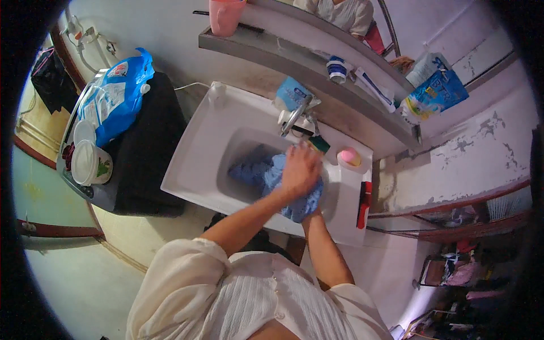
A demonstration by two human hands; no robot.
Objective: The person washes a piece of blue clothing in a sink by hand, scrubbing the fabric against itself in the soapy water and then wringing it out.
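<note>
A bunched blue cloth [293, 204] hangs partly over the front of the basin in a white sink [191, 157]. My left hand [301, 170], blurred, clasps the cloth from above, its fingertips hard to make out. From below, my right hand goes into the cloth, which covers it; only the wrist and forearm show. More of the cloth lies down in the basin, towards its left side. The chrome faucet [296, 117] stands just behind my left hand. A green and yellow scrub sponge [319, 144] sits close to the fingers of that hand.
Pink soap [350, 155] rests in a dish at the sink's right. A red-handled brush [364, 204] lies along that edge. On the left, a black-covered appliance [148, 170] carries a blue pouch [119, 97] and a white tub [87, 163]. Above runs a shelf [297, 72] with a pink mug [225, 19].
</note>
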